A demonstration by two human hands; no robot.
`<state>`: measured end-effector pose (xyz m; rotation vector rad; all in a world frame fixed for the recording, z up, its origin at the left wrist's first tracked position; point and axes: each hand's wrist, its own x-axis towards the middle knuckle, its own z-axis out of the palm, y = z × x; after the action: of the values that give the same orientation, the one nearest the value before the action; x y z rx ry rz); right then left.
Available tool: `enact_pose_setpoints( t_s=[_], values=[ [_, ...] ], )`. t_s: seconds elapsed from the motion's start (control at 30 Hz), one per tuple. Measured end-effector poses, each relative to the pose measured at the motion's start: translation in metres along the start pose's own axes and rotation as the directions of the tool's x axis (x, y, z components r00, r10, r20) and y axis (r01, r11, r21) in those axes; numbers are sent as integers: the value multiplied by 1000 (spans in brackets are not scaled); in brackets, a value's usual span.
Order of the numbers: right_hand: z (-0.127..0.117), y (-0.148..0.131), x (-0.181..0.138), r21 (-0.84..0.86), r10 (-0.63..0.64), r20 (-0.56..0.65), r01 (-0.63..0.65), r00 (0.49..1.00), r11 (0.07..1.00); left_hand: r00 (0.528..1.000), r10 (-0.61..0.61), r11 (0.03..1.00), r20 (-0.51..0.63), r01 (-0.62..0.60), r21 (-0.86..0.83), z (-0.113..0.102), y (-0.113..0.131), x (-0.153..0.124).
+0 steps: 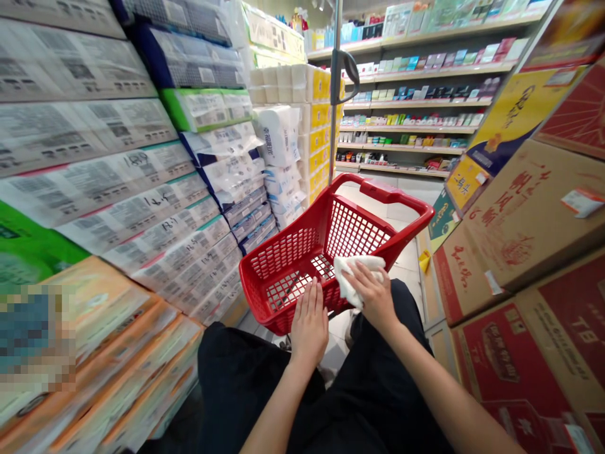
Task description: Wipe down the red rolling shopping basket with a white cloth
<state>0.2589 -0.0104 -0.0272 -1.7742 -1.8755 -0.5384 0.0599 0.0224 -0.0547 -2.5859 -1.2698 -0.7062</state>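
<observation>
A red plastic shopping basket point(283, 265) stands tilted in front of my knees in a shop aisle. My left hand point(309, 321) lies on its near rim with the fingers stretched flat and together. My right hand point(373, 293) presses a white cloth point(352, 274) against the near right side of the basket, fingers curled over the cloth. The basket's mesh bottom shows nothing inside. Its long grey handle pole point(336, 82) rises behind it.
Stacked packs of tissue and toilet paper point(155, 208) wall the left side. Cardboard boxes point(524, 239) are piled on the right. Shelves of small goods point(411, 107) stand at the back, with a narrow tiled floor strip point(406, 252) beside the basket.
</observation>
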Motion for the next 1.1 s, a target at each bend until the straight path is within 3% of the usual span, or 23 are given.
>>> enact_pose_setpoints(
  t_s=[0.13, 0.23, 0.37, 0.53, 0.63, 0.73, 0.83, 1.0, 1.1],
  values=[
    [-25, 64, 16, -142, 95, -86, -107, 992, 984, 1000, 2, 1000, -16, -2, -17, 0, 0, 0],
    [-29, 75, 23, -143, 175, -152, -197, 973, 970, 1000, -5, 1000, -15, 5, -21, 0, 0, 0],
    [-9, 23, 14, -34, 248, -128, -254, 960, 967, 1000, -7, 1000, 16, 7, -28, 1, 0, -1],
    [21, -63, -6, 150, 142, -19, -138, 990, 979, 1000, 16, 999, 15, -15, -50, 0, -3, -3],
    [24, -77, -8, 167, 116, -18, -111, 993, 980, 1000, 29, 998, 13, -28, -64, -1, -4, -4],
    [16, -54, -6, 126, 30, 9, -31, 1000, 992, 1000, 14, 998, 20, -12, -57, -2, -3, -3],
    [-1, -6, -1, 46, 11, 24, -12, 1000, 999, 1000, 5, 999, 23, -4, -39, -2, -1, -2],
    [-27, 72, 18, -96, 153, -129, -166, 980, 981, 1000, 3, 1000, 29, -3, -13, -2, 0, 0],
    [-26, 72, 26, -92, 277, -177, -296, 945, 951, 1000, -9, 1000, 29, 9, -25, -2, 0, 0]
  ],
)
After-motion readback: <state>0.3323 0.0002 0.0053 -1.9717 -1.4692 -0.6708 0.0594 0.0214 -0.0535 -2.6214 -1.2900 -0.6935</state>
